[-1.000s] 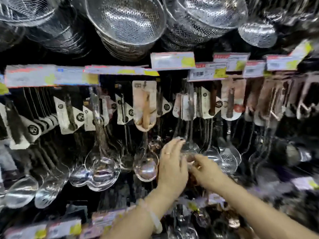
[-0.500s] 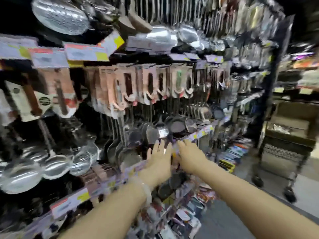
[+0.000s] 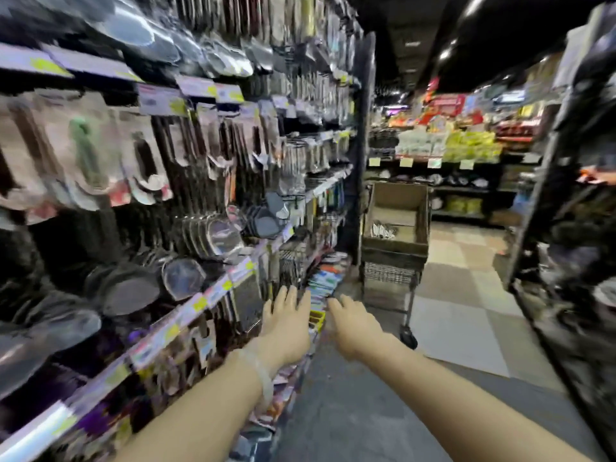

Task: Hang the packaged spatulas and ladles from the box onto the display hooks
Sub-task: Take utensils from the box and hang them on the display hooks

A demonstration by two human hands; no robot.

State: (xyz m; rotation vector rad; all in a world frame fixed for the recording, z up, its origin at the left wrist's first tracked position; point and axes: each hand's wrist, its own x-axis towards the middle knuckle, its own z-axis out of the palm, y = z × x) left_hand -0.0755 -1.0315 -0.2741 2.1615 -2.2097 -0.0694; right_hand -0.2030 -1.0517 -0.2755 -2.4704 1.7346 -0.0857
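**Between hangings: both hands empty, box ahead**

Left hand (image 3: 289, 323) and right hand (image 3: 354, 323) hold nothing, fingers relaxed. Box (image 3: 395, 217) sits on a cart (image 3: 390, 278) at one o'clock; display hooks (image 3: 186, 155) at ten. Next, judged: fetch another packaged utensil.

Stood on the tiled floor (image 3: 463, 295) near the shelving's (image 3: 213, 295) far end: 1 wheeled trolley (image 3: 393, 261), carrying an open cardboard box (image 3: 396, 211). Hung along the shelving: packaged utensils (image 3: 140, 161).
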